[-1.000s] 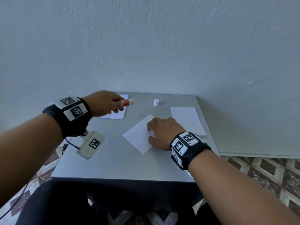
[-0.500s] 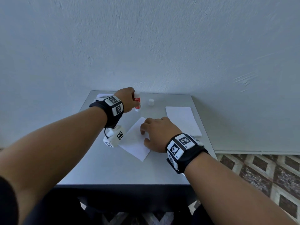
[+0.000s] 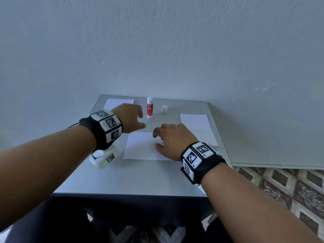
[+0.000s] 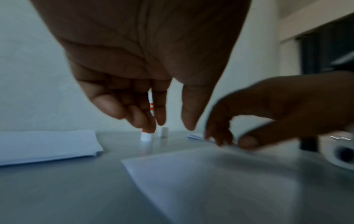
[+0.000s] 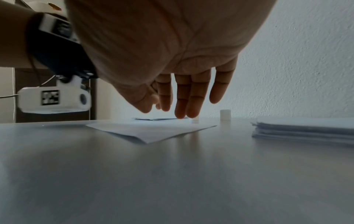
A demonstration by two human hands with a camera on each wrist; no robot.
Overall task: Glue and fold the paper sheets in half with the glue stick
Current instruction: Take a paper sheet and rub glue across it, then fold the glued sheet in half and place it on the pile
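Observation:
A red and white glue stick (image 3: 149,107) stands upright near the back of the grey table (image 3: 140,178), uncapped, with its white cap (image 3: 164,109) to its right. My left hand (image 3: 135,118) hovers just left of the stick, fingers loose and holding nothing; the stick (image 4: 151,106) shows behind those fingers. A single white sheet (image 3: 141,146) lies mid-table. My right hand (image 3: 168,137) rests on the sheet's right part, fingers straight (image 5: 184,100) and pointing down at the paper (image 5: 151,130).
A stack of white sheets (image 3: 198,128) lies at the table's right side, seen as a thick pile (image 5: 306,128). Folded sheets (image 3: 117,103) lie at the back left. A plain wall stands right behind the table. A patterned floor (image 3: 289,190) shows on the right.
My left hand set the glue stick upright near the table's back and let go of it. The sheet has turned square to the table under my right hand.

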